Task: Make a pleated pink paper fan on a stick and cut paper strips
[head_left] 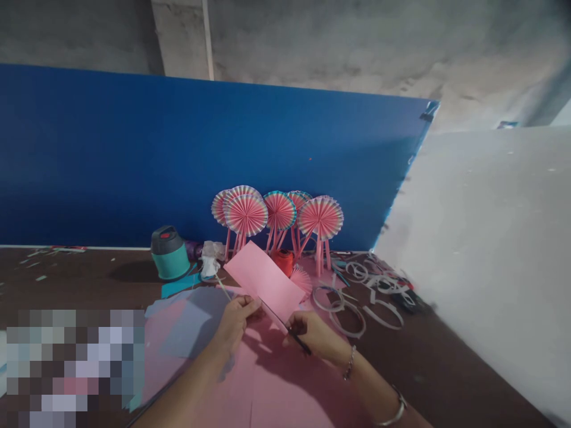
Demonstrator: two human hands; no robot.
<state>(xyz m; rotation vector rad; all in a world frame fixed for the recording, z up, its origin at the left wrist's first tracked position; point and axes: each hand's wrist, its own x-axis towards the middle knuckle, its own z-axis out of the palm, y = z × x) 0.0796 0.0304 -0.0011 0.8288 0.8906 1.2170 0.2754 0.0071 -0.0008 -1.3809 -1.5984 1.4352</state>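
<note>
A pink paper sheet (267, 282) is held up at the centre, tilted. My left hand (236, 321) pinches its lower edge between thumb and fingers. In my right hand (312, 334) are dark scissors (300, 341), their blades lying along the lower right edge of the pink sheet. Beneath both hands are larger pink sheets (276, 392) and a bluish-grey sheet (196, 315). Several pleated round paper fans (246, 215) with pink sticks stand behind the sheet, against the blue panel.
A teal and black container (170, 252) stands at the left beside crumpled white plastic (210, 261). Curled white strips (348, 318) lie at the right on the dark surface. The blue panel (178, 148) and a pale wall (491, 238) bound the area. Lower left is pixelated.
</note>
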